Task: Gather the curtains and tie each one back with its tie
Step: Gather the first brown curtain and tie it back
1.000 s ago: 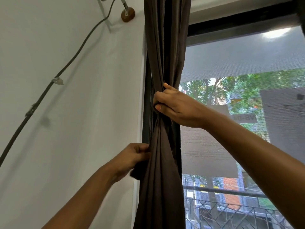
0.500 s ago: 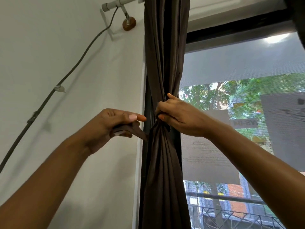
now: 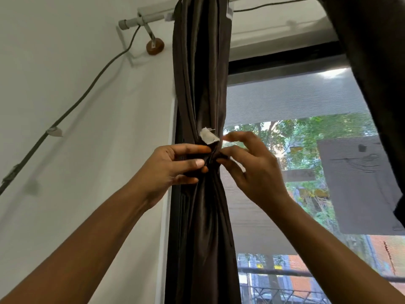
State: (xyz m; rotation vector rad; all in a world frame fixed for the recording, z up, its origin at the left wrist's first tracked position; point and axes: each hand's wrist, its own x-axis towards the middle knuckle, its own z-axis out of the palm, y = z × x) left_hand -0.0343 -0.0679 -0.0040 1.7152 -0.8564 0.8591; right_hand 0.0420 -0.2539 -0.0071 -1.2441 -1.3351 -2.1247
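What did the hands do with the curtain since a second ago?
The left hand rose from beside the curtain, brought the tie round to the front and now pinches it. The right hand gave up its full grip on the bundle; its fingertips now pinch at the tie. A pale patch now shows. The curtain stayed gathered.

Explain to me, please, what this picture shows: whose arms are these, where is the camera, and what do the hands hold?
There is no machine here. A person wears one camera on the head, so you see their own two arms reaching up. The left hand and the right hand pinch a dark tie wrapped around the gathered brown curtain. A pale patch sticks up just above them. The curtain hangs from a rod beside a window; a cable runs along the white wall.
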